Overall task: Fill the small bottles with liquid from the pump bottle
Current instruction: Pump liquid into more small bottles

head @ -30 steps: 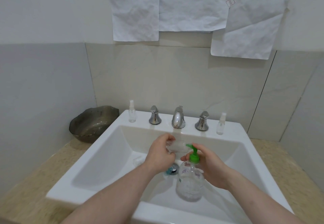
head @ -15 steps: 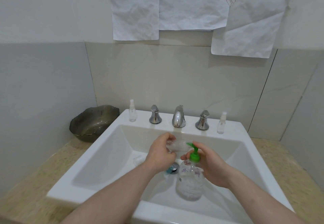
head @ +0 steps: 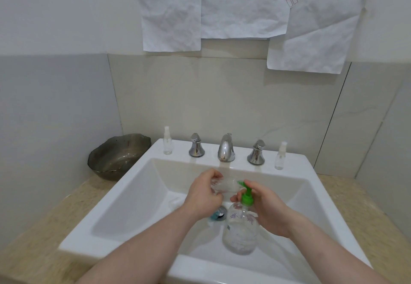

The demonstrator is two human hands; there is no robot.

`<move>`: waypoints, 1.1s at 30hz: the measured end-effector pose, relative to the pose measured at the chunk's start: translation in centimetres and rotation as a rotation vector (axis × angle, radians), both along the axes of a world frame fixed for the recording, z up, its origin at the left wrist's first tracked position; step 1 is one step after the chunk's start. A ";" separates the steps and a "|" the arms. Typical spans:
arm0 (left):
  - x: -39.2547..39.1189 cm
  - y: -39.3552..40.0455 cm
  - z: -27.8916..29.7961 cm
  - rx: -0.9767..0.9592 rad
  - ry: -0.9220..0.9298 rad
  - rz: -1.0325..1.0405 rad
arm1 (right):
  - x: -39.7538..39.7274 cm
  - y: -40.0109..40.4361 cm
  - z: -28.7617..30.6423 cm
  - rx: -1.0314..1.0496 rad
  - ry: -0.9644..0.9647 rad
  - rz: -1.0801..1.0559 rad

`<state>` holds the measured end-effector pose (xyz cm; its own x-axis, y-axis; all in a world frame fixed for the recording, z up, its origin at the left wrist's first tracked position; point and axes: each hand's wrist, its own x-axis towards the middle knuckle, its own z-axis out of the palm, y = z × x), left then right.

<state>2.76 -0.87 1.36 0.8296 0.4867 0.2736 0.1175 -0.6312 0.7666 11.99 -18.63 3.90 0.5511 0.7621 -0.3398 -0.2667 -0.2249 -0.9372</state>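
Left hand (head: pixel 203 197) half hides the blurred small bottle (head: pixel 225 184).

bathroom | white sink (head: pixel 142 172) | chrome faucet (head: pixel 226 148) | tiled wall (head: pixel 222 97)

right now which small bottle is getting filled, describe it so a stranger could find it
Start at the white sink. Above its basin the left hand holds a clear small bottle sideways at the green pump nozzle. The other two stand upright, capped, on the back ledge.

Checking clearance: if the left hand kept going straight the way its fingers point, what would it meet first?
Probably the green pump nozzle, against the mouth of the small bottle that the left hand holds; depth is unclear.
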 end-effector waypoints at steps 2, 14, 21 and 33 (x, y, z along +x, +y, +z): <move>0.0 0.0 0.0 0.004 0.000 0.004 | -0.1 0.1 -0.1 -0.009 -0.022 -0.003; 0.0 0.0 0.2 0.008 0.010 0.000 | -0.1 0.0 0.5 -0.012 0.025 -0.015; -0.1 -0.1 0.2 0.006 0.002 0.013 | -0.5 0.3 0.1 0.008 -0.020 -0.046; 0.0 0.2 0.0 -0.001 -0.014 0.017 | 0.1 0.3 -0.1 0.011 0.006 -0.028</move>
